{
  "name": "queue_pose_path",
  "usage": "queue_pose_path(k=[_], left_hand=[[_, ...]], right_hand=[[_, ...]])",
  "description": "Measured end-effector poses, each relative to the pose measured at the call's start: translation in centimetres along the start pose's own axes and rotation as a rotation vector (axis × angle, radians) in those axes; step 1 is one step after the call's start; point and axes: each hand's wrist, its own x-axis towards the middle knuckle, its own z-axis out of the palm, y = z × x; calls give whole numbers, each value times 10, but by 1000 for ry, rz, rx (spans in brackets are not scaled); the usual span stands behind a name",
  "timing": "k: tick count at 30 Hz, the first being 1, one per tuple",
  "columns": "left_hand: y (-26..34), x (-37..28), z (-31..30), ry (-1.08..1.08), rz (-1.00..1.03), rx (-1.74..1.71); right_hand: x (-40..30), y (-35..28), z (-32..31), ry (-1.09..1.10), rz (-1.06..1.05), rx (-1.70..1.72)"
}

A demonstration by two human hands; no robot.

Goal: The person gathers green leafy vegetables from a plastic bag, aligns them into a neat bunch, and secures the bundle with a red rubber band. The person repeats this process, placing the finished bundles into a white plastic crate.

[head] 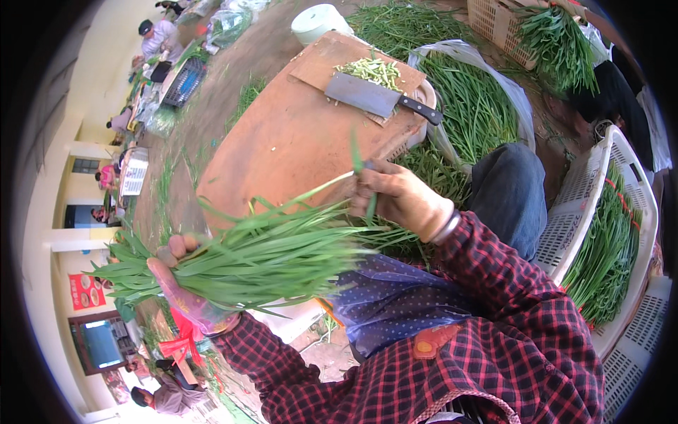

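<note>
My left hand (pixel 177 275), in a pink and purple patterned half-finger glove, grips a thick bunch of long green chive-like leaves (pixel 270 249). The bunch lies sideways before my lap, its right end blurred. My right hand (pixel 400 199) pinches a few loose leaves (pixel 356 151) just right of the bunch. A wooden board (pixel 259 159) lies beyond both hands. A cleaver (pixel 365 95) rests flat at its far right, the black handle over the edge. Chopped pale stem ends (pixel 373 72) are heaped beside the blade.
An open plastic bag of greens (pixel 469 100) stands right of the board. A white crate (pixel 574 212) with tied bundles (pixel 609 249) is at my right. Loose leaves (pixel 402 26) cover the floor behind the board. Other people (pixel 161 40) sit along the left side.
</note>
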Motion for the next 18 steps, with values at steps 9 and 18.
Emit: queue_pose_path(k=[9,18], left_hand=[[-11,17,-23,48,252,53],[14,33,10,-759,67,-435]], right_hand=[[-86,-37,-85,452,233,-1557],[-25,-86,47,-175,-446,-1663]])
